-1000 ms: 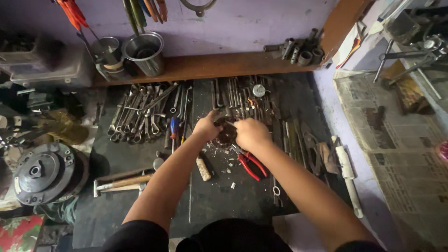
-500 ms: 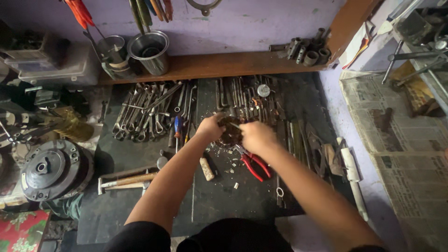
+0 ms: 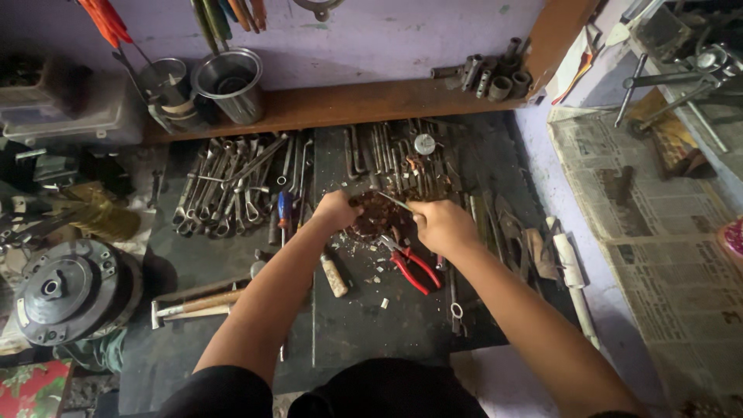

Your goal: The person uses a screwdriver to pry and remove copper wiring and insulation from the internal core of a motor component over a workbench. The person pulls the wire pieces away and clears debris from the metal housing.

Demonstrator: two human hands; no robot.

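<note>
Dark and cluttered, the workbench (image 3: 402, 325) is carrying rows of spanners (image 3: 224, 193) at far left and red-handled pliers (image 3: 414, 267) near the middle. The left hand (image 3: 334, 210) is closing around a rusty round part (image 3: 378, 217) at bench centre, while the right hand (image 3: 441, 226) is pinching a thin metal tool (image 3: 395, 202) against it. Steadying the part firmly seems wise while scraping.

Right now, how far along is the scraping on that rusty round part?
Done: loose flakes already litter the dark mat beside the part. In hand: the left hand steadies the rusty round part while the right hand works a thin metal tool against it. Left: the part's face looks brown and crusted, so plenty remains. The red-handled pliers lie unused.
</note>
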